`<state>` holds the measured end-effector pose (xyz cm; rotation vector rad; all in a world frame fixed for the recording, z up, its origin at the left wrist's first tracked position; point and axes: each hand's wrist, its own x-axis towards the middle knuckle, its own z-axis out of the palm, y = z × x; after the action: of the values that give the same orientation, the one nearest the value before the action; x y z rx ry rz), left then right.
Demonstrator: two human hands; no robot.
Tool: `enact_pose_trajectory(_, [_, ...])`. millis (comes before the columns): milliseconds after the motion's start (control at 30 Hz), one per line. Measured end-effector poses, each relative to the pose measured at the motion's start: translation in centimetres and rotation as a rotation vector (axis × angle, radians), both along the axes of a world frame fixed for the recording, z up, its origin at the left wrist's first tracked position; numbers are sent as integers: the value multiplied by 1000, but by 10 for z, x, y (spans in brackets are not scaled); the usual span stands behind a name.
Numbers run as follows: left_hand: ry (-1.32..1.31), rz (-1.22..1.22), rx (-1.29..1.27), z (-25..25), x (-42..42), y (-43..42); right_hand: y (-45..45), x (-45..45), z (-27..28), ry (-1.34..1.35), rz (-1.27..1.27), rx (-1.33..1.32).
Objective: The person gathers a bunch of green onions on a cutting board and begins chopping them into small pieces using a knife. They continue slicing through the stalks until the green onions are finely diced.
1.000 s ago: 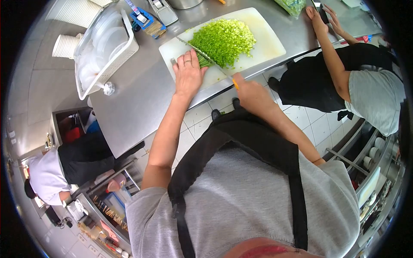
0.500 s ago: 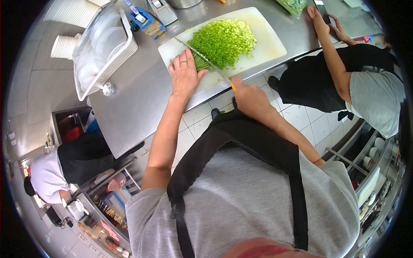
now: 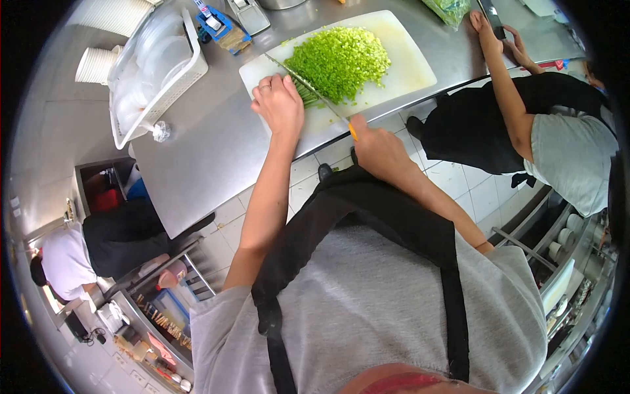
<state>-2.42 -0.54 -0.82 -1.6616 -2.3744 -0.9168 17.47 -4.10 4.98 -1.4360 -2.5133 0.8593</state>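
Observation:
My right hand (image 3: 379, 150) is closed round the yellow-orange handle of a long knife (image 3: 308, 87). The blade slants across the left part of a white cutting board (image 3: 408, 65), between the uncut stalks and the chopped pile. My left hand (image 3: 279, 106) is closed, fingers curled, over a bundle of green onion stalks (image 3: 306, 94) left of the blade. Its palm hides most of the bundle. Right of the knife, a large heap of chopped green onions (image 3: 344, 59) covers the middle of the board, pale green towards its right side.
On the steel table (image 3: 197, 154), a white basket (image 3: 161, 98) of clear plastic lids stands left, beside stacked paper cups (image 3: 98, 65). A blue tape dispenser (image 3: 220, 29) sits behind the board. At right a co-worker (image 3: 505, 125) holds a phone (image 3: 491, 18); another person (image 3: 98, 243) bends at left.
My left hand has shifted slightly left and turned, its fingers more curled and its thumb drawn in. The knife stays in nearly the same place. The co-worker on the left has bent slightly further away.

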Motion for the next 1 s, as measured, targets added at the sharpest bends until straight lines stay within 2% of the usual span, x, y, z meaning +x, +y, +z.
enact_pose_trajectory(67, [-49,94,-13,-4,5,7,1,1,-1,-10,17,-3])
enact_pose_trajectory(167, [86,152,22,-9,5,11,4,1,1,-36,45,1])
enact_pose_trajectory(233, [78,105,-48,-7,4,10,4,2,9,-3,12,-18])
enact_pose_trajectory(467, [102,107,-26,-12,2,11,-1,13,31,-33,51,-7])
enact_pose_trajectory(667, [54,96,-14,-9,3,9,-12,16,44,-152,55,-41])
enact_pose_trajectory(933, [44,100,-5,-10,3,10,-17,13,48,-220,32,-82])
enact_pose_trajectory(1000, [33,102,-6,-10,3,11,-12,10,32,-186,38,-88])
